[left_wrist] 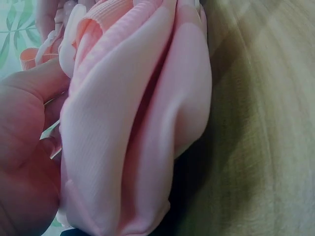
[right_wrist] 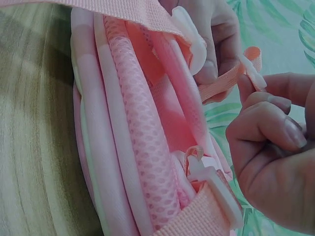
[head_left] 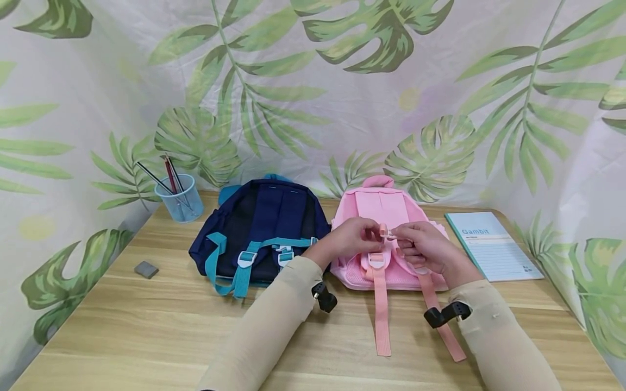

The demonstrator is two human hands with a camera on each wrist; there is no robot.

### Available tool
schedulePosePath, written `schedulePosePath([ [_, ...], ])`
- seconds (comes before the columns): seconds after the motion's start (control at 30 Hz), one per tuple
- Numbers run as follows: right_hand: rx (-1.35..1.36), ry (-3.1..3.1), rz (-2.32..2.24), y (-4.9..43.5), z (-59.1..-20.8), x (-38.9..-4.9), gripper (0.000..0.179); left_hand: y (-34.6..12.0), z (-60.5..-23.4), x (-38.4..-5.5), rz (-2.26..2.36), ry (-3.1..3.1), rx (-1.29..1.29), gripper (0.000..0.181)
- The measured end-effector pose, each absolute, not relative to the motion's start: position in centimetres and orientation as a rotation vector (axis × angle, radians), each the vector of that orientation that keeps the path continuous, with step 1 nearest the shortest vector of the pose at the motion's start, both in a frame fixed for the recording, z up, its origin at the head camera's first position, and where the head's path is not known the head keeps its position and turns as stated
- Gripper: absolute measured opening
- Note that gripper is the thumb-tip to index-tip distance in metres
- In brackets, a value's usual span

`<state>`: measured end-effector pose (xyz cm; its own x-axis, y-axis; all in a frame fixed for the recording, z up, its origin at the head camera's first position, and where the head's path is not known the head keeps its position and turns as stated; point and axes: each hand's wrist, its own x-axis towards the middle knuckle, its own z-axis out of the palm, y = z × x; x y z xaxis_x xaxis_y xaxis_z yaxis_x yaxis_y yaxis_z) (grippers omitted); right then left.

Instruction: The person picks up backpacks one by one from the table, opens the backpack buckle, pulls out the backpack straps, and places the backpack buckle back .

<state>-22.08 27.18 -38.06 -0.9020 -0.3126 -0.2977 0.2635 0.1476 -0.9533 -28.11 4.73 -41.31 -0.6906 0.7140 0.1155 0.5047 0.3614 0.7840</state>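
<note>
A pink backpack [head_left: 379, 203] lies on the table with its strap side up. Above it, my left hand [head_left: 359, 237] holds a peach chest strap [right_wrist: 221, 87] between thumb and fingers. My right hand [head_left: 426, 245] pinches the small white buckle [right_wrist: 252, 73] on that strap, with its other fingers curled in. Two white strap adjusters sit lower on the bag, one of them the left adjuster [head_left: 376, 260]. From them, loose peach webbing [head_left: 382, 315] hangs onto the table. In the left wrist view, the bag's pink side [left_wrist: 113, 123] hides part of my left fingers.
A navy backpack [head_left: 266, 217] with teal straps stands left of the pink one. Further left are a blue mesh cup [head_left: 182, 203] holding several pencils and a grey eraser [head_left: 146, 269]. On the right lies a notebook [head_left: 494, 247]. A leaf-patterned curtain [head_left: 274, 108] hangs behind the table.
</note>
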Motion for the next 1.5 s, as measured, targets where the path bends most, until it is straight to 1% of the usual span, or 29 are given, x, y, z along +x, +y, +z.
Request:
schedulePosePath([
  [0.47,-0.054,1.99,-1.875,27.1,-37.5,-21.9,0.03,4.8,-41.8,-28.1,1.17,2.391,1.094,0.018],
  [0.83,-0.153,1.888,-1.996,27.3,-37.2,-21.9,0.034,4.9,-41.9,-28.1,1.106,2.438,1.111,0.014],
  [0.9,-0.141,1.891,-1.984,27.3,-37.2,-21.9,0.033,4.8,-41.8,-28.2,1.098,2.433,1.102,0.017],
  [1.0,-0.136,1.91,-1.955,27.3,-37.1,-21.8,0.032,4.3,-41.4,-28.2,1.116,2.418,1.087,0.027],
  [1.13,-0.142,1.958,-1.924,27.3,-37.1,-21.7,0.031,3.8,-40.6,-28.2,1.238,2.406,1.125,0.037],
  [1.33,-0.137,1.979,-1.889,27.3,-37.3,-21.7,0.03,3.5,-39.3,-28.4,1.358,2.368,1.359,0.029],
  [1.4,-0.128,1.975,-1.886,27.2,-37.4,-21.7,0.03,3.5,-39.2,-28.4,1.349,2.363,1.395,0.025],
  [1.5,-0.121,1.938,-1.916,27.4,-37.6,-21.6,0.031,3.3,-39.1,-28.5,1.347,2.365,1.381,0.021],
])
